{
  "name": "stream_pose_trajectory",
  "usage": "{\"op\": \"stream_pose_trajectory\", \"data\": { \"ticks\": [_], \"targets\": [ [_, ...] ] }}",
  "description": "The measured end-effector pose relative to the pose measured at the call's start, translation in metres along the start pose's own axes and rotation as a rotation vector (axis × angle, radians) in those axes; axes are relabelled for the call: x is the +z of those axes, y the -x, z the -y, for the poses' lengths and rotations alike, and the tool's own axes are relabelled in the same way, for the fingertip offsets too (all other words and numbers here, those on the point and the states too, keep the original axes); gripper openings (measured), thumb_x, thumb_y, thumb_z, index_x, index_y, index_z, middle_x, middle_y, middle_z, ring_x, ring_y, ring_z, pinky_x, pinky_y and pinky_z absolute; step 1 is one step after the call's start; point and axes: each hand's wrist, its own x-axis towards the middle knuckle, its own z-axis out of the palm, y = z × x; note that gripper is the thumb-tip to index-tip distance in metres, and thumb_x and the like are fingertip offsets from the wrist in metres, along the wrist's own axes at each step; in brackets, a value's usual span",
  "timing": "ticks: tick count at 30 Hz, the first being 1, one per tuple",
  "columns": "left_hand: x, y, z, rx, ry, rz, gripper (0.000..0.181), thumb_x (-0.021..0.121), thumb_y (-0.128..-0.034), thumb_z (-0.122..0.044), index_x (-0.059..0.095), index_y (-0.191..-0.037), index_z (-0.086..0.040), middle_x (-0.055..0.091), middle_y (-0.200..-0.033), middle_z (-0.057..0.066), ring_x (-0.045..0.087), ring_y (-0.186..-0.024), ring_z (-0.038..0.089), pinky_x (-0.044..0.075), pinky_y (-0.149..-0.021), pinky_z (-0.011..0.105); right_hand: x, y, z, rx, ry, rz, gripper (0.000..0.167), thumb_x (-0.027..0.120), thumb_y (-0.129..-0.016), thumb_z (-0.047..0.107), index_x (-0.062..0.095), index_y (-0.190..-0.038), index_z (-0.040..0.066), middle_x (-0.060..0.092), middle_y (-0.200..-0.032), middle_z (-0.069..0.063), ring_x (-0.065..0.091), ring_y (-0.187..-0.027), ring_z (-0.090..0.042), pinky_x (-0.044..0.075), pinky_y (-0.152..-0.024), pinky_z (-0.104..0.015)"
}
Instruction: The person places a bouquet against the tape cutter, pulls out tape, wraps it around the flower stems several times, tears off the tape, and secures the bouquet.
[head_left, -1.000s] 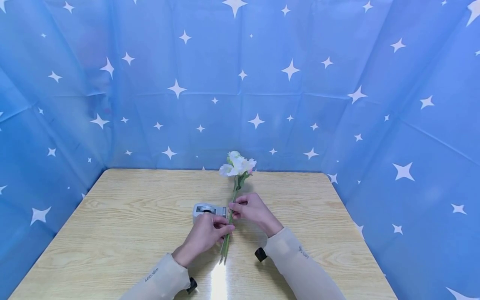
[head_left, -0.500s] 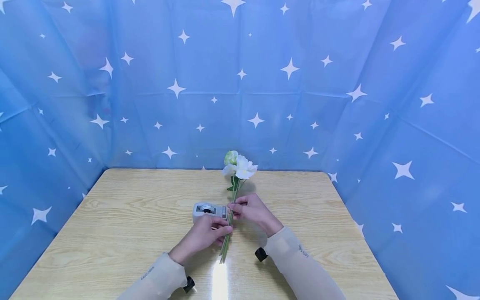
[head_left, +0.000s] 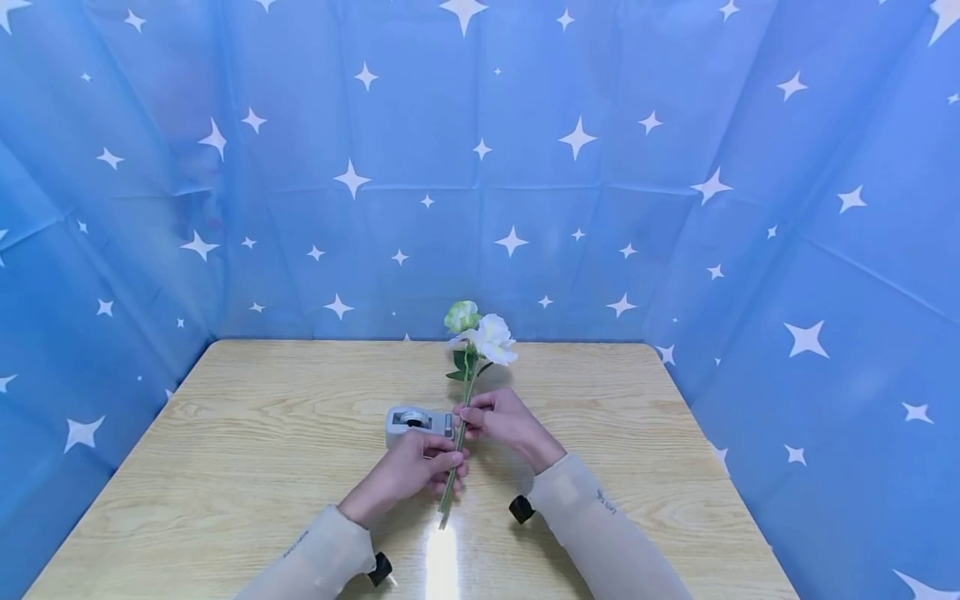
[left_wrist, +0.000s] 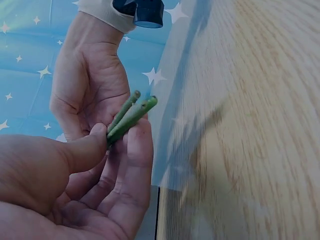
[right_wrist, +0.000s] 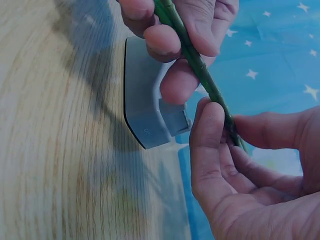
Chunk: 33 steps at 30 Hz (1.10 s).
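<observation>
Artificial flowers with a white bloom (head_left: 492,337) and a greenish-white bloom (head_left: 462,316) stand slanted over the table, bloom end away from me. My left hand (head_left: 411,469) pinches their bundled green stems (head_left: 448,492) low down, between thumb and fingers. Higher up, the right hand (head_left: 512,422) pinches the same stems between thumb and fingertips. The left wrist view shows several cut stem ends (left_wrist: 131,117) sticking out past the left thumb. A grey tape dispenser (head_left: 420,419) sits just left of the stems, partly behind the left hand; the right wrist view shows its side (right_wrist: 142,100).
The wood-grain table (head_left: 262,442) reaches back to a blue curtain (head_left: 420,217) with white stars, which also hangs at both sides. A bright light reflection lies on the tabletop near the front. A black wrist device (head_left: 522,509) sticks out below the right sleeve.
The blooms have turned, bringing the greenish one into view on the left and the white one to the right. My left hand has shifted slightly left; the right stays nearly still.
</observation>
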Motion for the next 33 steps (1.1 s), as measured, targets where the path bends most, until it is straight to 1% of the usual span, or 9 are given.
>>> {"op": "stream_pose_trajectory", "data": {
  "ticks": [5,10,13,15,19,24,27,31,33],
  "targets": [
    [0.001,0.001,-0.001,0.016,-0.034,-0.019,0.028,0.073,-0.1163,-0.012,0.080,-0.133,0.010,0.087,-0.111,0.025,0.088,-0.088,0.024,0.072,-0.073,0.027,0.001,0.000,0.000,0.003,-0.003,-0.005,0.024,0.069,-0.117,0.008,0.081,-0.128,-0.010,0.083,-0.137,-0.024,0.078,-0.090,-0.008,0.073,-0.098,-0.036],
    [0.001,0.000,0.000,0.020,-0.053,-0.032,0.027,0.074,-0.1152,-0.012,0.081,-0.132,0.009,0.088,-0.108,0.024,0.087,-0.087,0.022,0.071,-0.072,0.025,0.001,0.003,0.003,0.005,0.005,-0.010,0.026,0.071,-0.117,0.011,0.081,-0.131,-0.008,0.083,-0.137,-0.024,0.079,-0.091,-0.009,0.073,-0.098,-0.036],
    [0.002,-0.001,0.000,0.027,-0.062,-0.044,0.026,0.076,-0.1143,-0.011,0.082,-0.130,0.009,0.088,-0.107,0.024,0.087,-0.086,0.023,0.071,-0.072,0.025,0.001,0.005,0.004,0.001,0.006,-0.010,0.028,0.073,-0.116,0.013,0.081,-0.132,-0.008,0.084,-0.133,-0.024,0.079,-0.091,-0.009,0.073,-0.098,-0.035],
    [0.002,-0.001,0.000,0.037,-0.079,-0.051,0.026,0.076,-0.1138,-0.011,0.082,-0.129,0.009,0.088,-0.106,0.024,0.087,-0.085,0.024,0.072,-0.072,0.027,0.001,0.006,0.004,-0.003,0.005,-0.009,0.029,0.074,-0.116,0.014,0.081,-0.133,-0.008,0.084,-0.129,-0.024,0.079,-0.090,-0.009,0.073,-0.097,-0.035],
    [0.003,-0.001,0.000,0.062,-0.131,-0.073,0.025,0.077,-0.1134,-0.012,0.084,-0.127,0.008,0.088,-0.104,0.021,0.086,-0.081,0.020,0.073,-0.072,0.030,0.000,0.007,0.004,-0.007,0.002,-0.009,0.031,0.075,-0.116,0.016,0.081,-0.133,-0.009,0.085,-0.122,-0.020,0.078,-0.088,-0.010,0.073,-0.098,-0.037],
    [0.006,-0.001,0.001,0.086,-0.207,-0.116,0.021,0.079,-0.1130,-0.015,0.087,-0.119,0.003,0.089,-0.099,0.015,0.082,-0.075,0.014,0.072,-0.068,0.032,0.001,0.008,0.004,-0.007,-0.002,-0.044,0.036,0.074,-0.117,0.017,0.077,-0.136,-0.012,0.084,-0.114,-0.015,0.080,-0.090,-0.013,0.074,-0.098,-0.039],
    [0.007,-0.002,0.000,0.103,-0.249,-0.144,0.019,0.080,-0.1122,-0.016,0.089,-0.115,0.002,0.089,-0.096,0.014,0.081,-0.071,0.014,0.072,-0.066,0.034,0.003,0.007,0.005,-0.007,-0.010,-0.071,0.037,0.073,-0.117,0.016,0.075,-0.138,-0.015,0.084,-0.113,-0.016,0.080,-0.090,-0.015,0.074,-0.095,-0.036],
    [0.011,-0.002,-0.003,0.115,-0.279,-0.174,0.018,0.082,-0.1100,-0.013,0.089,-0.116,0.002,0.089,-0.094,0.015,0.080,-0.067,0.015,0.072,-0.064,0.037,0.005,0.004,0.006,-0.003,-0.007,-0.113,0.032,0.077,-0.114,0.015,0.077,-0.132,-0.012,0.084,-0.109,-0.018,0.082,-0.089,-0.019,0.075,-0.089,-0.032],
    [0.013,-0.002,-0.004,0.119,-0.295,-0.188,0.017,0.083,-0.1090,-0.012,0.089,-0.117,0.002,0.089,-0.094,0.015,0.080,-0.065,0.016,0.071,-0.062,0.036,0.006,0.004,0.007,-0.004,0.011,-0.134,0.029,0.081,-0.112,0.016,0.078,-0.128,-0.009,0.084,-0.106,-0.017,0.084,-0.089,-0.024,0.075,-0.088,-0.034]
  ]
}}
